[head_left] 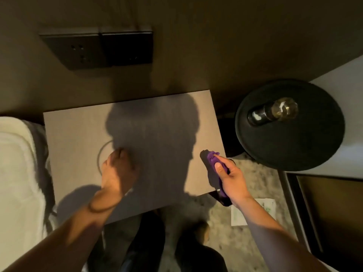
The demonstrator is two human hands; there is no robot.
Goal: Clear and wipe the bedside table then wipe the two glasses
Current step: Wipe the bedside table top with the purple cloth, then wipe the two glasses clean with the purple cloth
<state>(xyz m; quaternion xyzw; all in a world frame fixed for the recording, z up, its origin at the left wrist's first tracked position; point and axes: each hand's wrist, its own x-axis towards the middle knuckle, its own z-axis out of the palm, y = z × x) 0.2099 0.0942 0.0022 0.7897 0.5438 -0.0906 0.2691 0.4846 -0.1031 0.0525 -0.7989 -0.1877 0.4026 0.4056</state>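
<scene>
1. The left hand [117, 171] lies palm-down on the grey wood-grain rectangular bedside table top [78, 130], fingers loosely together, gripping nothing; a thin ring-shaped mark [101, 152] shows just beside its fingertips
2. The right hand [230, 179] is clamped on a crumpled purple cleaning cloth [213, 160] at the table's right front edge
3. A round black lamp shade [290, 146] with a clear bulb [275, 111] stands to the right, a black wall socket panel [78, 50] behind

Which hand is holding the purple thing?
The right hand, at the table's right edge, grips the purple cloth. The left hand has no cloth.
</scene>
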